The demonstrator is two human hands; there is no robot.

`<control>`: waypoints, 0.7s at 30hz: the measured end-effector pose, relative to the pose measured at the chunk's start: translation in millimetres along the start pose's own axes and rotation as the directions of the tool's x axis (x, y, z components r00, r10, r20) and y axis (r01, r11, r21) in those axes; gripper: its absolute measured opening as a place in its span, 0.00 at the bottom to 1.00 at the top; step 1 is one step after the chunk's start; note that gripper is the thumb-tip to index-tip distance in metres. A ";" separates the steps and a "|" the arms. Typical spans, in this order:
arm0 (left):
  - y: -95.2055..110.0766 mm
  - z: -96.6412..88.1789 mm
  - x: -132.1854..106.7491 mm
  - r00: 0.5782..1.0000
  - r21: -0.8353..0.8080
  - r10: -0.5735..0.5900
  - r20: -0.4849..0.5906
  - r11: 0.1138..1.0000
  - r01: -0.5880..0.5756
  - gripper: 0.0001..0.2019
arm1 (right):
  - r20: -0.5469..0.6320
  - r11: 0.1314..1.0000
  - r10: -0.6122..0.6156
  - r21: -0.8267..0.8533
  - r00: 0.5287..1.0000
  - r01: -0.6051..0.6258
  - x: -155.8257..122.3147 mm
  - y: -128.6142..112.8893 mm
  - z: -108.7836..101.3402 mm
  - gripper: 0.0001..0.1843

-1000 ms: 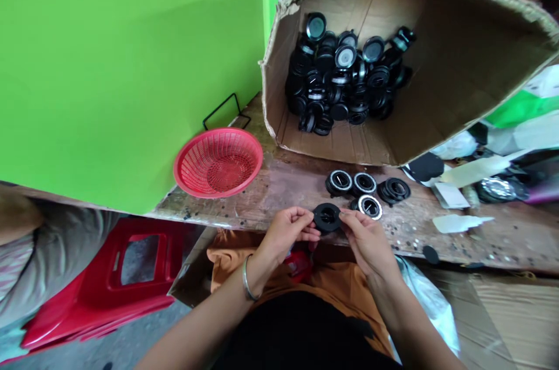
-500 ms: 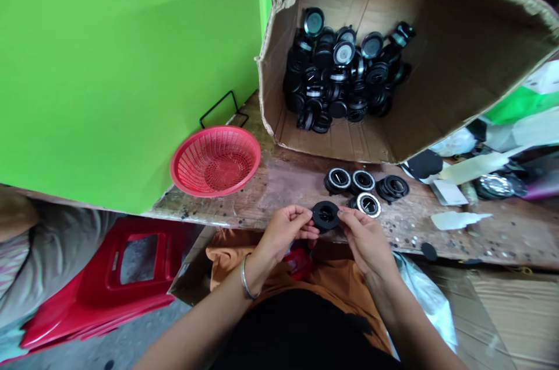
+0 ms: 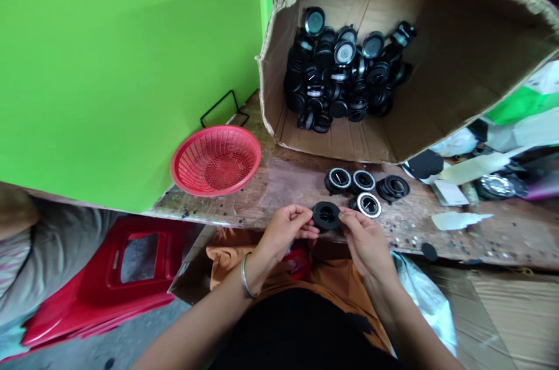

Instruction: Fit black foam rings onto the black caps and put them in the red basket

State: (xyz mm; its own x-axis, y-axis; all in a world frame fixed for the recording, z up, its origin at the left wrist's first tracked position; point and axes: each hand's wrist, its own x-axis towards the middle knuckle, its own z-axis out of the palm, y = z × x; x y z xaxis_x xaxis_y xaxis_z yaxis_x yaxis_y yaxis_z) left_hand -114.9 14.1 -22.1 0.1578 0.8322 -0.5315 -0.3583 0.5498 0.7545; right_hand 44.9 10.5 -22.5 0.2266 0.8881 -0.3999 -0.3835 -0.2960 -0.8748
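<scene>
Between my two hands is a round black ring-shaped part point(image 3: 326, 216) with a dark, see-through middle, held over the table's front edge. My left hand point(image 3: 288, 226) pinches its left rim between thumb and fingers. On the opposite rim, the thumb and fingers of my right hand point(image 3: 361, 233) are closed. Just beyond my right hand lies a black round part with a silver toothed ring point(image 3: 367, 205). Two similar ringed parts point(image 3: 339, 180) sit behind it, and a stack of plain black rings point(image 3: 393, 187) is to their right.
A large cardboard box point(image 3: 340, 151) on its side holds many black round parts point(image 3: 336, 76). A red plastic basket point(image 3: 183, 178) stands left, by a green panel point(image 3: 131, 67). White dropper bottles point(image 3: 458, 219) lie right on the wooden table point(image 3: 288, 183). Someone's leg point(image 3: 74, 242) shows at far left.
</scene>
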 end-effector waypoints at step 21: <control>1.7 1.8 -3.2 1.000 0.000 0.022 -0.004 1.000 -0.022 0.09 | -0.012 0.998 -0.053 0.035 0.999 0.053 -10.2 -0.8 3.4 0.10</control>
State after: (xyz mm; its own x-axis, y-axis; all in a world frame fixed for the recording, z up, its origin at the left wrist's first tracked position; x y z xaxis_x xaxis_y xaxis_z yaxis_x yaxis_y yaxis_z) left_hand -114.3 12.5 -18.5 0.1461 0.8436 -0.5166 -0.3614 0.5317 0.7660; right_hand 39.9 2.9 -16.8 0.2572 0.8983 -0.3563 -0.4017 -0.2359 -0.8849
